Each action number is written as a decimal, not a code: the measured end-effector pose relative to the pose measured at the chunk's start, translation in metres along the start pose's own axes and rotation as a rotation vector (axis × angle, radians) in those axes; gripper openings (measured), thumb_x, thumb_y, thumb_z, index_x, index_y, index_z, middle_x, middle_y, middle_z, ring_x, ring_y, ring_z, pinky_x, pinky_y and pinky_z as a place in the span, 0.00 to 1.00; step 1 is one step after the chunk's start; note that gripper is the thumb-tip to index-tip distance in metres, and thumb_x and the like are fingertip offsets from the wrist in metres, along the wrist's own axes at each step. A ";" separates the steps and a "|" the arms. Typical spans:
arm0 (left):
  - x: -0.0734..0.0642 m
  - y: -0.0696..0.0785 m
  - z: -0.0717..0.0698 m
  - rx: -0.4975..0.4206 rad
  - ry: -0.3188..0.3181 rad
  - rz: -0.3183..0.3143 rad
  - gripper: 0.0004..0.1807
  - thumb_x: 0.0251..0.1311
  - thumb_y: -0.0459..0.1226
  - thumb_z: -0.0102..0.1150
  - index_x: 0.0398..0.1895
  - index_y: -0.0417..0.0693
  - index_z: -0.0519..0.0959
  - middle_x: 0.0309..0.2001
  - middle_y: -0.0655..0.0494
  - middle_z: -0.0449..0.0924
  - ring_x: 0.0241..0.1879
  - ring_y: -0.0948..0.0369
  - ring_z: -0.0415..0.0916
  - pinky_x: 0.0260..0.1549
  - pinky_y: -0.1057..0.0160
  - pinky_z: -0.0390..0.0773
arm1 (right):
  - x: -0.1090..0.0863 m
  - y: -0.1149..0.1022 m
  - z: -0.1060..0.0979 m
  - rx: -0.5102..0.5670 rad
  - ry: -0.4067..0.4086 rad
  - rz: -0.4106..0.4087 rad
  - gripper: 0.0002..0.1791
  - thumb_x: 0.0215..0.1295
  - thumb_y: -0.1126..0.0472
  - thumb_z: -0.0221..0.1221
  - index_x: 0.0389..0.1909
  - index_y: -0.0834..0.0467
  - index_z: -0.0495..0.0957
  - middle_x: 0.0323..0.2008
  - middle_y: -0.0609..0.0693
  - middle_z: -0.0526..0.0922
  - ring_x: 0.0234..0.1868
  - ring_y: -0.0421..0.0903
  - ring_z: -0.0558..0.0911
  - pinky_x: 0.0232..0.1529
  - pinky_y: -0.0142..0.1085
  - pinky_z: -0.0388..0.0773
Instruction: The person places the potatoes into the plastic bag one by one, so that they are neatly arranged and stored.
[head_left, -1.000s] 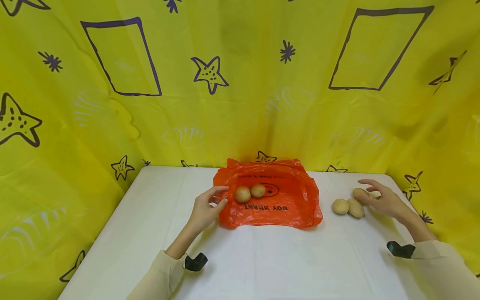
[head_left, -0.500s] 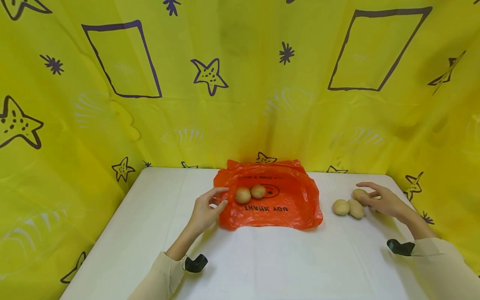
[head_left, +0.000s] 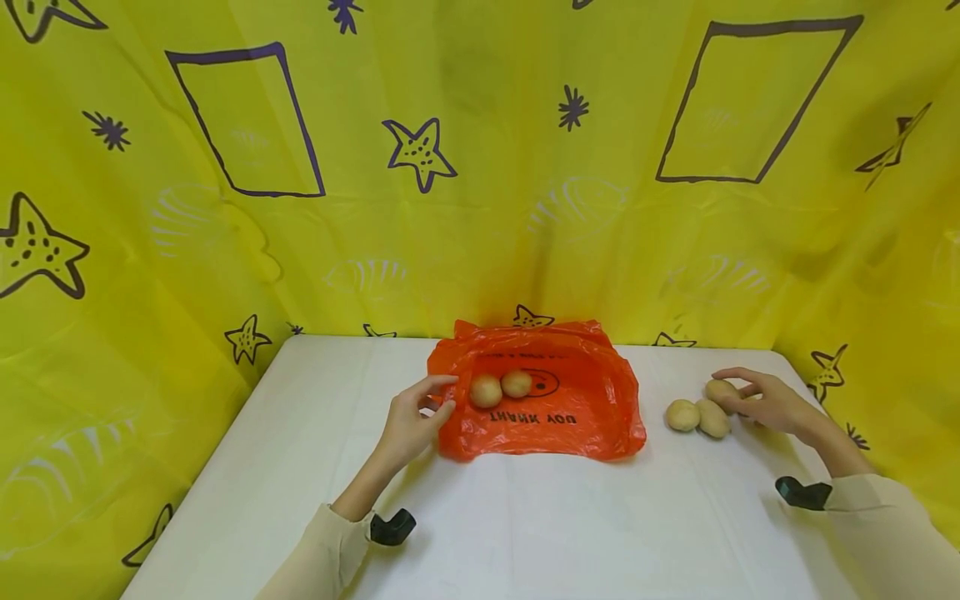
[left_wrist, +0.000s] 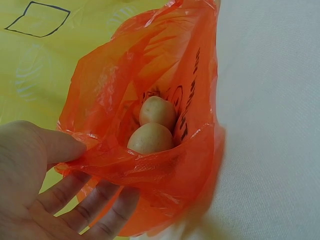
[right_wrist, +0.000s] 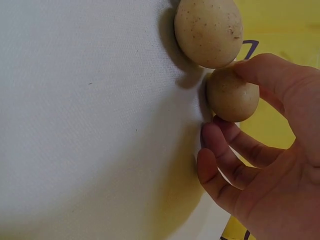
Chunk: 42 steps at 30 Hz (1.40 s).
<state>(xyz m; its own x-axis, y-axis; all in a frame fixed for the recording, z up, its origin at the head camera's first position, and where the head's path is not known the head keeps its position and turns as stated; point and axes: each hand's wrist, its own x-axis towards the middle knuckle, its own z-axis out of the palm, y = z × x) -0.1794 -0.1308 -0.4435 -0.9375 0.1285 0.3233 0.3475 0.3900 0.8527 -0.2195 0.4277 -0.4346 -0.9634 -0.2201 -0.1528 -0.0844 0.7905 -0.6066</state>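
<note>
A red plastic bag with printed black lettering lies spread open on the white table, and two potatoes rest inside it. At its left rim my left hand pinches the plastic between thumb and fingers, as the left wrist view shows with the bag's edge. To the right of the bag, three more potatoes sit in a cluster. My right hand grips the farthest potato, thumb on one side and fingertips on the other. Beside it lie an oblong potato and a round potato.
The white table stretches out in front of the bag. A yellow curtain with drawn stars and shells hangs close behind the table and along both sides. A dark wrist device sits at the left cuff, another device at the right.
My right hand has come down slightly and its fingers have closed around the farthest potato. My left hand stays at the bag's rim, and the potatoes have not shifted noticeably.
</note>
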 end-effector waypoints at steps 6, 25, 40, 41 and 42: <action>-0.001 -0.001 0.000 0.002 0.000 -0.009 0.18 0.63 0.26 0.65 0.55 0.47 0.84 0.42 0.50 0.85 0.31 0.57 0.80 0.28 0.68 0.81 | 0.001 0.000 0.000 0.007 -0.010 0.000 0.30 0.75 0.57 0.60 0.69 0.68 0.67 0.49 0.68 0.80 0.42 0.52 0.80 0.35 0.37 0.80; 0.001 0.002 -0.003 0.014 -0.010 0.006 0.17 0.63 0.26 0.65 0.55 0.46 0.84 0.43 0.49 0.85 0.31 0.58 0.80 0.30 0.67 0.82 | 0.003 0.000 -0.007 0.018 -0.011 -0.045 0.26 0.69 0.61 0.66 0.62 0.68 0.71 0.54 0.75 0.78 0.49 0.63 0.80 0.35 0.38 0.83; 0.004 0.004 -0.013 0.048 -0.087 -0.020 0.19 0.63 0.27 0.66 0.56 0.48 0.83 0.44 0.52 0.84 0.33 0.58 0.80 0.26 0.66 0.82 | 0.002 -0.001 -0.008 0.006 -0.008 -0.058 0.27 0.65 0.63 0.68 0.60 0.69 0.72 0.54 0.78 0.76 0.49 0.65 0.80 0.35 0.38 0.83; 0.004 0.004 -0.014 0.049 -0.086 -0.015 0.19 0.63 0.27 0.66 0.56 0.48 0.83 0.44 0.51 0.84 0.33 0.58 0.80 0.26 0.66 0.82 | 0.002 -0.002 -0.007 0.002 -0.004 -0.058 0.26 0.65 0.64 0.68 0.60 0.69 0.72 0.54 0.78 0.76 0.48 0.65 0.81 0.34 0.38 0.83; 0.004 0.004 -0.015 0.049 -0.085 -0.006 0.19 0.63 0.27 0.66 0.56 0.47 0.83 0.44 0.51 0.84 0.33 0.58 0.80 0.27 0.66 0.82 | 0.002 -0.002 -0.007 -0.001 0.000 -0.060 0.26 0.65 0.64 0.68 0.60 0.69 0.72 0.53 0.78 0.76 0.48 0.64 0.81 0.34 0.38 0.83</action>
<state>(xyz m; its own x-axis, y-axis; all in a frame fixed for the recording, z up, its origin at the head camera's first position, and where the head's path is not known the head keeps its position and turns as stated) -0.1813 -0.1419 -0.4324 -0.9384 0.2019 0.2803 0.3424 0.4350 0.8328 -0.2227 0.4298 -0.4278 -0.9566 -0.2673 -0.1156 -0.1428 0.7765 -0.6138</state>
